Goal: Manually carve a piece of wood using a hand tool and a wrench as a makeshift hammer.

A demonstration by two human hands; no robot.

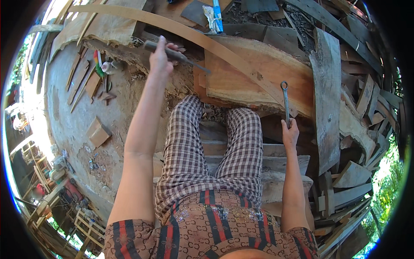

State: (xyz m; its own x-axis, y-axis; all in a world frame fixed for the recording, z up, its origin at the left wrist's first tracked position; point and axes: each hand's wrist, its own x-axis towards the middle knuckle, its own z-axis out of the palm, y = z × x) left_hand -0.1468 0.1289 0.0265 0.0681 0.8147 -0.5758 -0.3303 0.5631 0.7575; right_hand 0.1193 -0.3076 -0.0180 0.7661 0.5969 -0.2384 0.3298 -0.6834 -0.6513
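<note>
My left hand (160, 58) is raised at the upper left, its fingers wrapped round the dark handle of a chisel (177, 55). The chisel's narrow blade points right, its tip over the left end of a thick wooden slab (267, 62). Lower at the right, my right hand (290, 133) grips the shank of a metal wrench (285, 99). Its ring end points up, in front of the slab. Across the slab runs a long, thin strip of wood (224, 49), which looks curved here. I cannot tell whether the chisel touches the slab.
A weathered grey plank (326, 99) stands right of the slab, beside piled offcuts (360, 175). At left, a wood block (98, 131), thin sticks and a pale container (113, 67) lie on the ground. A blue-and-white object (215, 17) is at the top. My checked trouser legs sit below the slab.
</note>
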